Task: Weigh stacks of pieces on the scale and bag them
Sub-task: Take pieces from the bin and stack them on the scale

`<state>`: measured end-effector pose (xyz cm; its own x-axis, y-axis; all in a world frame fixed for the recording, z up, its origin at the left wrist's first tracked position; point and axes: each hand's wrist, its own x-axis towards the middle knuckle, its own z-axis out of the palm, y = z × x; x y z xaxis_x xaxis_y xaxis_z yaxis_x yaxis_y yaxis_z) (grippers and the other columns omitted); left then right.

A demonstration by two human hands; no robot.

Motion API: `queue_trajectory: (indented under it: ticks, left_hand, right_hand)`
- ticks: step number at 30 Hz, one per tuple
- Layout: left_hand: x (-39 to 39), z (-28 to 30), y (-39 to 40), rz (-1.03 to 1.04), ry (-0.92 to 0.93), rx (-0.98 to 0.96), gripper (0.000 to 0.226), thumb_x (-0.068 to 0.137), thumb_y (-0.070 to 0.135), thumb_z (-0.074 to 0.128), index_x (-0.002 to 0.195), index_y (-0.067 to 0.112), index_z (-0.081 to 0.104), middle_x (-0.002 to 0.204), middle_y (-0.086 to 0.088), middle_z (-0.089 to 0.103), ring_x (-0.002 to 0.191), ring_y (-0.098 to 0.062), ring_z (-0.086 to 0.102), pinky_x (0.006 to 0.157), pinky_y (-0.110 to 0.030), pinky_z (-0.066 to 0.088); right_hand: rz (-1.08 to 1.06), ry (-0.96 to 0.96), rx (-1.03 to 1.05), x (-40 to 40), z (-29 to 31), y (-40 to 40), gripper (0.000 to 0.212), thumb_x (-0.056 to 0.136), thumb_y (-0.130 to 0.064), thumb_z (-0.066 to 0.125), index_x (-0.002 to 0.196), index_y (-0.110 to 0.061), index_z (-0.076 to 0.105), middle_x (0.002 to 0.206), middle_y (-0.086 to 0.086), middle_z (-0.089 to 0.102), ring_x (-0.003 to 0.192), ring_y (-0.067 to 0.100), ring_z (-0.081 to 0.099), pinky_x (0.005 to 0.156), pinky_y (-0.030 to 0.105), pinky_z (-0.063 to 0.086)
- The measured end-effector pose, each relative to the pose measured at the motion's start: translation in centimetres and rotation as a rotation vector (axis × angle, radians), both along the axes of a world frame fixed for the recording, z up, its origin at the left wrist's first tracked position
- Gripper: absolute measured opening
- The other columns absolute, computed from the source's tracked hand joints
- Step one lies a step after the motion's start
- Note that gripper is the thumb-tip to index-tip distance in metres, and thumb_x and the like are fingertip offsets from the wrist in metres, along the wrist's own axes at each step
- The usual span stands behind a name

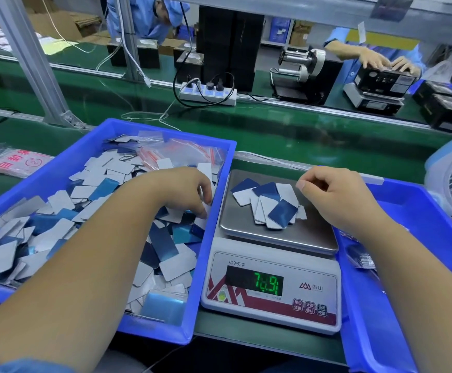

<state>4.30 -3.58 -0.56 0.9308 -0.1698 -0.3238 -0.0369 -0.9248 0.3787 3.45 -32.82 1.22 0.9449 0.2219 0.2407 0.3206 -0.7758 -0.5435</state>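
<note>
A small fanned pile of pieces [269,204] is laid on the scale [273,254] between two blue bins. The left hand [186,191] is curled into the loose pieces in the left bin [211,238], seemingly pinching more to adjust the weight. The right hand [327,196] is held above the pan, fingers [304,184] loosely clenched, apparently holding nothing.

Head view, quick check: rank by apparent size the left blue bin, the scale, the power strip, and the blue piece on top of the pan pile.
Largest to smallest as seen:
1. left blue bin
2. scale
3. power strip, though it lies farther away, so it looks smaller than it is
4. top blue piece
</note>
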Motion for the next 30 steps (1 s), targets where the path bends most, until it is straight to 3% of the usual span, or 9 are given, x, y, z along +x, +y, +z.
queue_trajectory:
  ticks: [4, 8, 10, 13, 15, 19, 22, 27, 30]
  left_hand:
    - [0.0, 0.2, 0.0, 0.018, -0.018, -0.062, 0.016, 0.078, 0.019, 0.082, 0.084, 0.028, 0.069, 0.066, 0.013, 0.059, 0.064, -0.011, 0.057, 0.065, -0.027, 0.048]
    - [-0.2, 0.4, -0.2, 0.034, -0.015, -0.072, 0.017, 0.080, 0.015, 0.077, 0.088, 0.028, 0.068, 0.072, 0.008, 0.064, 0.070, -0.014, 0.061, 0.069, -0.030, 0.051]
    - [-0.1, 0.6, -0.5, 0.067, -0.105, -0.109, 0.012, 0.084, 0.019, 0.070, 0.086, 0.029, 0.066, 0.079, 0.006, 0.067, 0.073, -0.013, 0.062, 0.065, -0.027, 0.048]
    - [-0.1, 1.6, -2.2, 0.141, -0.340, -0.300, 0.007, 0.090, 0.038, 0.066, 0.088, 0.031, 0.067, 0.090, 0.009, 0.063, 0.082, -0.013, 0.059, 0.066, -0.025, 0.043]
    - [-0.2, 2.3, -4.1, 0.087, -0.328, -0.320, 0.036, 0.085, 0.060, 0.063, 0.096, 0.026, 0.068, 0.099, 0.007, 0.058, 0.087, -0.013, 0.059, 0.071, -0.024, 0.044]
    - [-0.6, 2.9, -6.7, -0.116, -0.113, 0.042, 0.073, 0.066, 0.090, 0.054, 0.103, 0.026, 0.056, 0.107, 0.005, 0.041, 0.092, -0.018, 0.054, 0.080, -0.038, 0.048]
    - [-0.5, 3.6, -7.1, -0.142, -0.083, 0.146, 0.085, 0.059, 0.090, 0.061, 0.114, 0.026, 0.051, 0.111, 0.006, 0.042, 0.095, -0.017, 0.052, 0.087, -0.041, 0.050]
    - [-0.3, 4.7, -8.1, -0.185, -0.033, 0.088, 0.070, 0.061, 0.071, 0.079, 0.109, 0.032, 0.046, 0.104, 0.015, 0.048, 0.092, -0.011, 0.056, 0.084, -0.036, 0.052]
    - [-0.2, 5.0, -8.8, -0.168, -0.029, 0.039, 0.064, 0.065, 0.056, 0.084, 0.112, 0.026, 0.053, 0.106, 0.010, 0.060, 0.095, -0.015, 0.061, 0.088, -0.040, 0.054]
  right_hand:
    - [-0.003, 0.011, -0.001, 0.0, -0.1, -0.1, 0.019, 0.094, -0.022, 0.059, 0.078, -0.025, 0.068, 0.060, -0.020, 0.060, 0.063, -0.004, 0.052, 0.054, 0.008, 0.037]
    - [0.007, 0.017, -0.006, 0.0, 0.0, -0.2, 0.019, 0.094, -0.024, 0.059, 0.077, -0.030, 0.066, 0.067, -0.030, 0.060, 0.063, -0.003, 0.052, 0.055, 0.008, 0.037]
    - [0.017, 0.049, -0.024, 0.0, 0.0, -0.1, 0.016, 0.093, -0.031, 0.061, 0.077, -0.032, 0.066, 0.069, -0.029, 0.061, 0.066, -0.005, 0.053, 0.056, 0.009, 0.038]
    - [0.012, 0.123, -0.081, 0.1, 0.1, -0.3, 0.022, 0.082, -0.057, 0.064, 0.080, -0.035, 0.067, 0.073, -0.017, 0.064, 0.070, -0.006, 0.054, 0.057, 0.015, 0.039]
    - [-0.008, 0.188, -0.082, 0.0, 0.2, -0.4, 0.042, 0.067, -0.074, 0.065, 0.082, -0.034, 0.066, 0.076, -0.014, 0.064, 0.069, -0.002, 0.057, 0.059, 0.021, 0.044]
    - [0.011, 0.237, -0.216, 0.0, 0.4, -0.2, 0.066, 0.046, -0.089, 0.061, 0.084, -0.034, 0.060, 0.080, -0.014, 0.062, 0.073, 0.001, 0.058, 0.059, 0.022, 0.043]
    - [0.024, 0.260, -0.240, 0.0, 0.4, 0.1, 0.068, 0.042, -0.085, 0.065, 0.084, -0.033, 0.057, 0.079, -0.012, 0.060, 0.072, 0.005, 0.057, 0.059, 0.024, 0.045]
    - [-0.001, 0.316, -0.159, -0.2, 0.4, 0.6, 0.058, 0.050, -0.069, 0.081, 0.089, -0.032, 0.058, 0.082, -0.013, 0.061, 0.071, 0.005, 0.054, 0.059, 0.022, 0.041]
    - [-0.025, 0.341, -0.103, -0.2, 0.4, 0.7, 0.054, 0.053, -0.062, 0.085, 0.087, -0.029, 0.060, 0.081, -0.011, 0.062, 0.069, 0.006, 0.054, 0.059, 0.023, 0.040]
